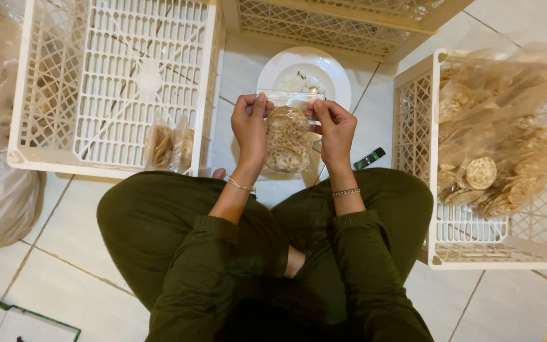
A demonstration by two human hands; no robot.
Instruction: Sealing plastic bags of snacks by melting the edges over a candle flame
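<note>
Head view: left hand [250, 123] and right hand [334, 126] each pinch the top corners of a clear bag of round crackers [288, 136], held upright above the tiled floor [83, 278], in front of a white plate [330, 69]; left crate [207, 95] holds two filled bags [171, 147]; right crate [441, 247] holds loose crackers [481, 172]; black lighter [369, 158] beside it.

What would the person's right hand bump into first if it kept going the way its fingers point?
Probably the white plate just beyond the right hand, whose fingers point up-frame over the bag of crackers; heights are hard to judge.
</note>
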